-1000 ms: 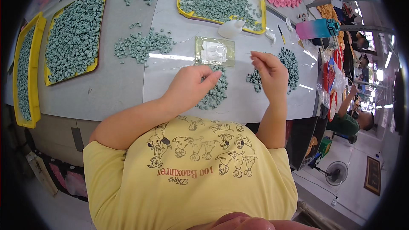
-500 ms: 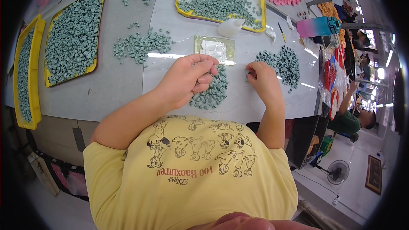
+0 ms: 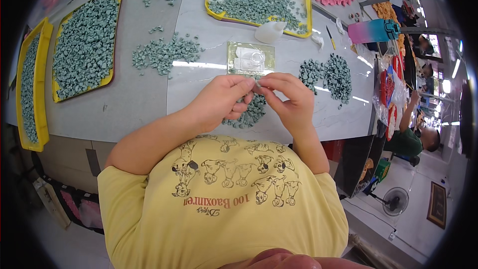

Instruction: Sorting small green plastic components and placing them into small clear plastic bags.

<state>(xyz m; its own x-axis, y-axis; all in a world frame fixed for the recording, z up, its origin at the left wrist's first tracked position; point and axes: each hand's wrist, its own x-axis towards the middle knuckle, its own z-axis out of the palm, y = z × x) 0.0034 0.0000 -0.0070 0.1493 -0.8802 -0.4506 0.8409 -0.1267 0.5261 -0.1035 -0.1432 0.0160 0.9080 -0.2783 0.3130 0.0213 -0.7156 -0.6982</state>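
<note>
Grey-green, a small moulded piece (image 3: 257, 86) sits mid-frame, pinched between left hand (image 3: 222, 100) and right hand (image 3: 288, 100) above the loose pile (image 3: 250, 112); steady fingertip pressure probably serves best.

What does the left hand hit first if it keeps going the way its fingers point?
The right hand: the left hand points rightward and their fingertips already meet over a small grey-green piece. Depth unclear, contact looks immediate.

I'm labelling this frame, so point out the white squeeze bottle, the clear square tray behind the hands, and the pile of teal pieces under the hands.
white squeeze bottle (image 3: 269, 32), head view, its body.
clear square tray (image 3: 250, 59), head view, its middle.
pile of teal pieces (image 3: 251, 113), head view, its lower part.
</note>
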